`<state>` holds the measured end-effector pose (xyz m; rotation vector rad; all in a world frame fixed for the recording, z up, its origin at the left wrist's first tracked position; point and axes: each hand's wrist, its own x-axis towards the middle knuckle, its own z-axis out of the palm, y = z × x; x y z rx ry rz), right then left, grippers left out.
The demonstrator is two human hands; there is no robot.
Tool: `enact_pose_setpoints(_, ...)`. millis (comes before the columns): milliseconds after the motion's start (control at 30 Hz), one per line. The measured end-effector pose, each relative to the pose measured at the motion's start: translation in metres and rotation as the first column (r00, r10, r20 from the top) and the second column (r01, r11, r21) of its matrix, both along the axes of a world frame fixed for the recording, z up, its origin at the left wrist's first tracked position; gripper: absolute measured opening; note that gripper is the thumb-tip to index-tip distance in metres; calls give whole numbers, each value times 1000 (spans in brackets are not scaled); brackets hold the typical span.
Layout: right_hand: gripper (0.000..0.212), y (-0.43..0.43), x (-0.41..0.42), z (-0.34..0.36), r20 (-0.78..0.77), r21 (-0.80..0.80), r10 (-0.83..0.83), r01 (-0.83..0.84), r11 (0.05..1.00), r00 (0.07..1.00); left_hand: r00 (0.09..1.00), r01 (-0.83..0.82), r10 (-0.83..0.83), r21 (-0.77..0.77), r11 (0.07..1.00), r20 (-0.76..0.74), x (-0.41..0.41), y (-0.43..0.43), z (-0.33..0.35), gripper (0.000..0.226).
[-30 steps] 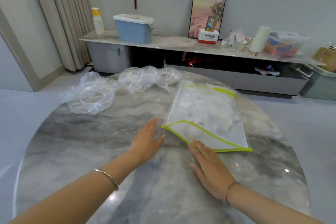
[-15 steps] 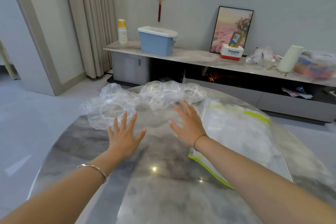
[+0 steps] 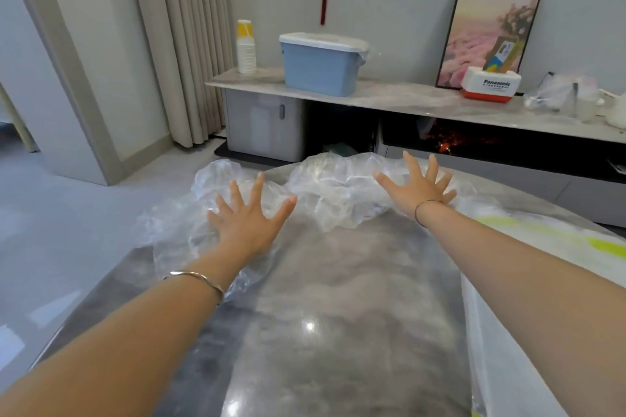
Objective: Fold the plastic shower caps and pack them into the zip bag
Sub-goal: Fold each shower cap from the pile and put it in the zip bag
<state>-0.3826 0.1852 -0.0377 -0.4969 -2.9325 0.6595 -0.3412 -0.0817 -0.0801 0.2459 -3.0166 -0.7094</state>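
The left hand (image 3: 247, 223) and right hand (image 3: 420, 186) are spread wide with fingers straight, holding nothing, over the clear crumpled plastic shower caps (image 3: 325, 193) heaped along the far edge of the grey marble table (image 3: 338, 315). The film is judged light, limp and slippery; take hold at the gathered rim. The clear zip bag with yellow-green trim (image 3: 555, 234) lies at the right edge. Behind, a white-and-red box (image 3: 491, 88) reads "Panasonic".

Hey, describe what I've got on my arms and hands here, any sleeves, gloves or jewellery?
Both forearms are bare, with no sleeves in view and no gloves. The left hand has a thin silver-coloured bangle at its wrist. The right hand has a thin dark cord bracelet at its wrist. No rings are visible on the fingers.
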Motion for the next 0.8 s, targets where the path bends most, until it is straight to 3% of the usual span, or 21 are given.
enact_pose_setpoints(200,75,6,-5,-40,212,126,18,-46,991,977,992,126,-126,-201,971,17,-8,2,-26,86)
enact_pose_setpoints(433,60,-54,49,-49,179,136,195,-221,966,964,968,245,-249,-243,939,15,31,-7,-27,100)
enact_pose_setpoints(667,56,-116,192,-51,161,60,272,-284,957,949,949,314,-302,-194,929,88,160,-21,-17,125)
enact_pose_setpoints(800,55,-117,275,-49,176,53,291,-305,951,940,928,362,-357,-30,932,108,231,-28,-3,131)
